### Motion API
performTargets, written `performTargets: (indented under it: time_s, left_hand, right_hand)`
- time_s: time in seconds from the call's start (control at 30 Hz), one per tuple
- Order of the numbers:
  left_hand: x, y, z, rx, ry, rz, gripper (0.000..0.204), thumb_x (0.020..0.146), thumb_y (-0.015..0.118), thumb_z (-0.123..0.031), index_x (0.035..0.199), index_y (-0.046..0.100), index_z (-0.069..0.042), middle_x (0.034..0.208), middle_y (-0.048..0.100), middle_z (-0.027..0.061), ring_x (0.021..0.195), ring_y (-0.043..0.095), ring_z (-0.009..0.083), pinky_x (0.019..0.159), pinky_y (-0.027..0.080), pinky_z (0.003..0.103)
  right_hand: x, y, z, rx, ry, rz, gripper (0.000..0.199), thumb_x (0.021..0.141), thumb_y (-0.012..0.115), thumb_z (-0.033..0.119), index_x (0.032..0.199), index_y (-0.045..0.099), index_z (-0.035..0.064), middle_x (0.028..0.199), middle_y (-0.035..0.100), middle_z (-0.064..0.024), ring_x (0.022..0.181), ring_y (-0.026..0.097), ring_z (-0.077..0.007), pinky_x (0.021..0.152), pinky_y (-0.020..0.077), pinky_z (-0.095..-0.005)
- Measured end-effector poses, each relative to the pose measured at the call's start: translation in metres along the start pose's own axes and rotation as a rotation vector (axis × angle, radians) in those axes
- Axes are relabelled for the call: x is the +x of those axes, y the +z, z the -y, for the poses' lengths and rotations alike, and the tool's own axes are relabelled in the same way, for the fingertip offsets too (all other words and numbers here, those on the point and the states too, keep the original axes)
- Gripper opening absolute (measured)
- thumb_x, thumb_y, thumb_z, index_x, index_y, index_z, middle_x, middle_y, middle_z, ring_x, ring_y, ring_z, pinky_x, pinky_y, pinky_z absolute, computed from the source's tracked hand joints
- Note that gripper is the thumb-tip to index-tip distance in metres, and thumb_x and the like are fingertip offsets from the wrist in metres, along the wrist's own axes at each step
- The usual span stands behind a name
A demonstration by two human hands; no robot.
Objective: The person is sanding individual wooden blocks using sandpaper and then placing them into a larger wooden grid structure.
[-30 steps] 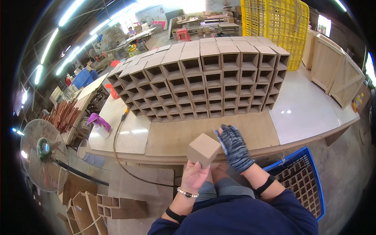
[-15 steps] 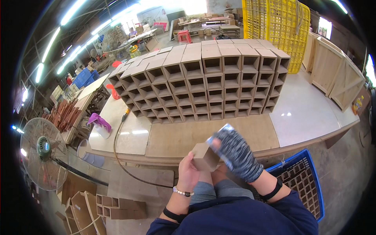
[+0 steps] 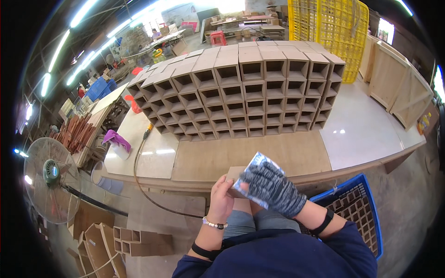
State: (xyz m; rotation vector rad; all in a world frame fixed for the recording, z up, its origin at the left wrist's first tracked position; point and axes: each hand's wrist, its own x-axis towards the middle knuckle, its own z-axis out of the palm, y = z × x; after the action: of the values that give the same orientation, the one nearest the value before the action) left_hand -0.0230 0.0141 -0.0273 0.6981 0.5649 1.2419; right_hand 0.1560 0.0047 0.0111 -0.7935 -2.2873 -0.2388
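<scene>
A person at a workshop surface (image 3: 259, 157) holds a small wooden box (image 3: 235, 178) just above its near edge, at 6 o'clock from a stacked wall of open wooden cubbies (image 3: 241, 92). The bare left hand (image 3: 221, 199) grips the box from its left side, fingers (image 3: 222, 184) curled onto the wood. The gloved right hand (image 3: 271, 187) lies over the box's right face, pressing what looks like a sheet of abrasive paper (image 3: 252, 169) against it; both hands are closed on their loads. The box looks light and rigid, thin-walled and open on 1 side, so it would likely take a firm grip across 2 opposite walls without flexing, though the bare wood may be dusty and slick. At 3 o'clock from the hands, a blue crate (image 3: 366, 204) with gridded compartments sits on the floor. A yellow plastic crate (image 3: 333, 28) stands at 1 o'clock behind the cubbies. A pedestal fan (image 3: 48, 178) stands at 9 o'clock, with a hose (image 3: 139, 167) trailing off the surface near a purple cloth (image 3: 115, 137).
</scene>
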Motion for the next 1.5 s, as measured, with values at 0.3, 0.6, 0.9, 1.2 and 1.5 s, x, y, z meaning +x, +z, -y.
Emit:
performTargets:
  time_s: [0.3, 0.6, 0.9, 1.2, 1.5]
  left_hand:
    - [-0.001, 0.005, 0.002, -0.081, -0.030, 0.012, 0.024, 0.087, 0.044, -0.009, 0.106, 0.049, 0.004, 0.103, 0.057, 0.0113, 0.096, 0.055, 0.0180, 0.086, 0.041, 0.031]
    - [-0.008, 0.007, -0.002, -0.212, -0.085, 0.086, 0.027, 0.087, 0.049, -0.011, 0.110, 0.048, 0.002, 0.108, 0.056, 0.0105, 0.102, 0.053, 0.0184, 0.090, 0.040, 0.032]
    - [-0.006, -0.003, -0.005, 0.005, 0.018, 0.261, 0.040, 0.080, 0.058, -0.005, 0.118, 0.045, 0.003, 0.118, 0.052, 0.0125, 0.109, 0.049, 0.0213, 0.095, 0.037, 0.035]
    - [-0.007, -0.012, -0.006, 0.101, 0.123, 0.249, 0.038, 0.081, 0.057, -0.002, 0.117, 0.046, 0.003, 0.114, 0.054, 0.0095, 0.106, 0.050, 0.0167, 0.093, 0.037, 0.031]
    - [-0.009, -0.010, -0.002, -0.021, 0.109, 0.244, 0.036, 0.081, 0.057, -0.003, 0.115, 0.048, 0.001, 0.112, 0.055, 0.0094, 0.107, 0.050, 0.0180, 0.093, 0.037, 0.033]
  right_hand:
    - [-0.002, -0.006, -0.003, 0.001, 0.055, -0.006, 0.041, 0.078, 0.055, 0.013, 0.119, 0.048, 0.0133, 0.114, 0.053, -0.0107, 0.103, 0.051, -0.0285, 0.094, 0.0355, -0.0434]
    - [-0.016, 0.009, -0.040, -0.075, 0.361, -0.028, 0.044, 0.077, 0.048, 0.009, 0.121, 0.047, 0.0076, 0.116, 0.051, -0.0145, 0.109, 0.048, -0.0279, 0.101, 0.0293, -0.0405]
    - [0.006, 0.001, 0.000, 0.255, 0.226, -0.100, 0.040, 0.080, 0.049, 0.008, 0.119, 0.047, 0.0063, 0.115, 0.052, -0.0147, 0.108, 0.049, -0.0273, 0.097, 0.0345, -0.0409]
    - [-0.011, 0.016, -0.021, 0.151, 0.409, -0.144, 0.040, 0.082, 0.043, 0.010, 0.122, 0.047, 0.0125, 0.118, 0.051, -0.0133, 0.111, 0.047, -0.0266, 0.099, 0.0315, -0.0399]
    - [-0.017, 0.025, -0.039, -0.016, 0.421, 0.170, 0.045, 0.078, 0.046, 0.003, 0.122, 0.046, 0.0077, 0.121, 0.049, -0.0141, 0.111, 0.047, -0.0274, 0.098, 0.0334, -0.0382]
